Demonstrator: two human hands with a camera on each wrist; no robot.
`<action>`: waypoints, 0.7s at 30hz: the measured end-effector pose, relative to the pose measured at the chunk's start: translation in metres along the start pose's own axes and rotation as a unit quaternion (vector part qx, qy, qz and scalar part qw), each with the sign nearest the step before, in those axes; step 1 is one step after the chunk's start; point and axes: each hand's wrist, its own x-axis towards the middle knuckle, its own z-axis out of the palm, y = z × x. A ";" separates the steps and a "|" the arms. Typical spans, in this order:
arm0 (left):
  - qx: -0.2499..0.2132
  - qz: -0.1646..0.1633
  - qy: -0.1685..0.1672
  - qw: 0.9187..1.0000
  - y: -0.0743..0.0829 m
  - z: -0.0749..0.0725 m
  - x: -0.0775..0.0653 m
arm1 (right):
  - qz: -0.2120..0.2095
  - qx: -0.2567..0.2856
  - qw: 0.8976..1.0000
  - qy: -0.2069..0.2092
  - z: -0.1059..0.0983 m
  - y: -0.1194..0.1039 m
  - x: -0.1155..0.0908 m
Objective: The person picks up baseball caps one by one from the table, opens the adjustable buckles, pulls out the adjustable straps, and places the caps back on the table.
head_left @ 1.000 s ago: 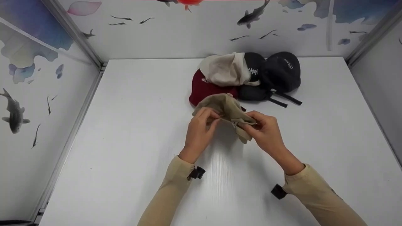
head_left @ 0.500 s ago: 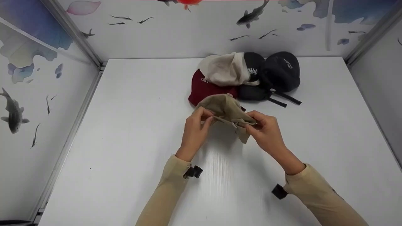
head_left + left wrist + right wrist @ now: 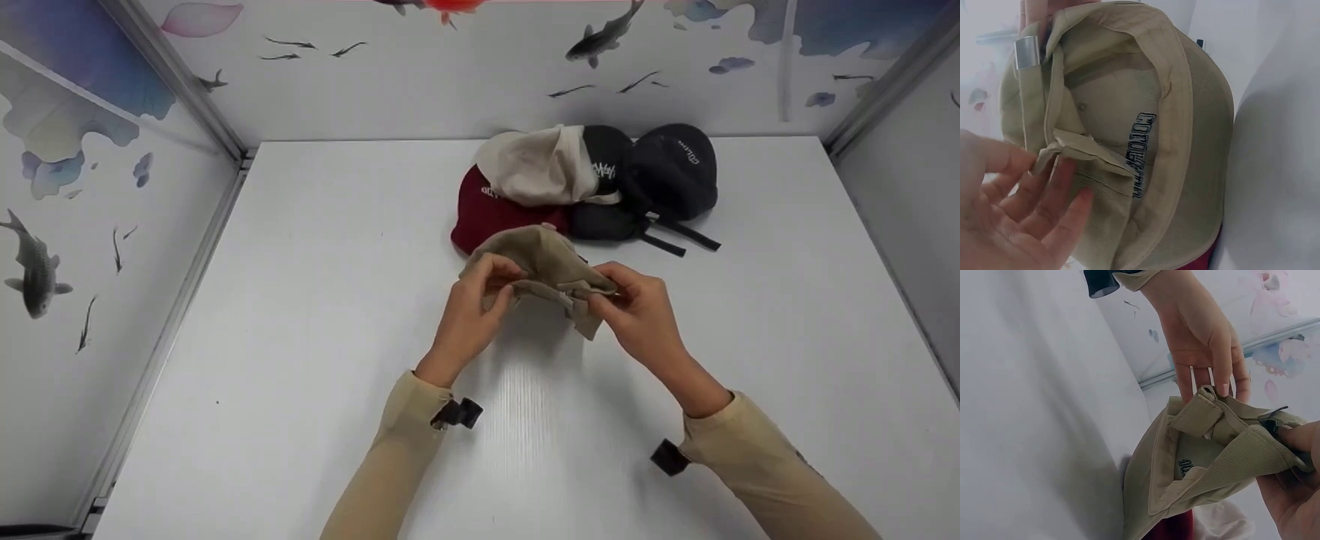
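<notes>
A white tabletop (image 3: 315, 315) spreads beneath the khaki baseball cap (image 3: 540, 251), and a fish-printed panel (image 3: 450, 82) stands beyond that cap. Just past the khaki cap lies a heap of others: a dark cap (image 3: 671, 169) with pale lettering beyond it to the right, a cream cap (image 3: 536, 165) straight beyond, a black cap (image 3: 607, 146) partly covered by the cream one, and a maroon cap (image 3: 487, 210) nearest, beyond its left side.

The khaki cap itself is held between both hands, its opening facing the person; whether it touches the maroon cap, I cannot tell. It looks light and not fragile: soft, floppy twill in the crown, so likely to fold when handled, with a stiffer brim. The doubled back edge seems the surest place to grip.

The left hand (image 3: 469, 315) pinches the cap's back edge on its left, fingertips curled; the right hand (image 3: 637, 304) pinches its right rear edge.

Smaller still, dark stitched lettering (image 3: 1139, 149) shows inside the cap, and a metal buckle (image 3: 1027, 52) sits on its back strap (image 3: 1031, 107), near the right hand.
</notes>
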 end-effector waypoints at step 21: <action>0.053 0.012 -0.011 0.998 0.015 0.011 0.002 | 0.000 -0.018 1.000 -0.002 0.002 -0.002 -0.001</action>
